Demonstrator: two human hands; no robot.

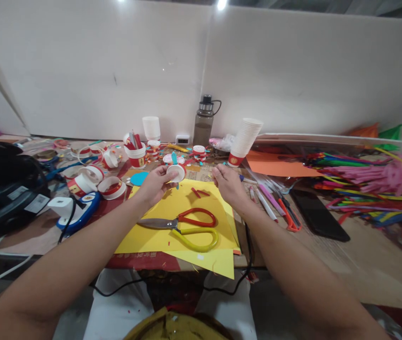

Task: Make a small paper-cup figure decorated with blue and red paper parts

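My left hand (155, 185) is closed on a small paper-cup craft (176, 173), a cut cup base with a white disc and teal strips sticking out. It is held above the yellow paper sheets (133, 240). To the right, my right hand (228, 183) hovers apart from the craft with its fingers pinched together; what they hold, if anything, is too small to make out. Between the hands, a few short red strips (200, 192) lie on the paper. Nearer to me rest large scissors (177, 224) with one red and one yellow handle, blades pointing left.
Cut cup rings (112, 188) and a blue-and-white power strip (80, 210) are at left. Behind stand a cup of red pens (137, 156), a water bottle (203, 123) and stacked paper cups (246, 139). Markers (266, 205), a phone (319, 215) and colourful pipe cleaners (378, 179) lie at right.
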